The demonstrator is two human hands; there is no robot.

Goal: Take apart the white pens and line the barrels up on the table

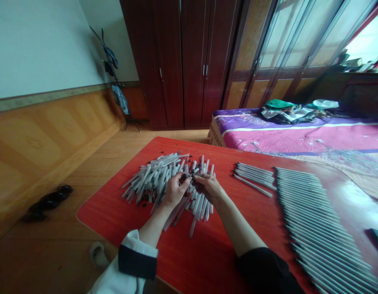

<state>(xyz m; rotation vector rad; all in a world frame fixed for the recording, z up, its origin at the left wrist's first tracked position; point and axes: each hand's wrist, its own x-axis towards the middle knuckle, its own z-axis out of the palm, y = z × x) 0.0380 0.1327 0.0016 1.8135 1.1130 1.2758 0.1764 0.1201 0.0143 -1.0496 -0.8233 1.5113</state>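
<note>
Basically two fingertip pinches, nose to nose: left grip (176,190) closed on what looks like one tube (187,170), standing roughly upright; right grip (210,188) drawn in on a small dark cap (194,178), as far as the blur lets me tell. Probably tip-held because the parts are small. Both sit right over the pile (152,179), likely to keep reach short. Tubes there are slim, straight, frosted whitish, plastic by the look, splayed every way, black bits (144,205) among them. Off to the right, a short row (256,175) lies dark ends leftward; beyond it a long row (317,220), same orientation, packed side by side, presumably to stay ordered and apart from the pile. Surface (207,253) is red, wood-grained, glare at right. Bed (299,139) behind, pink and purple cloth.
</note>
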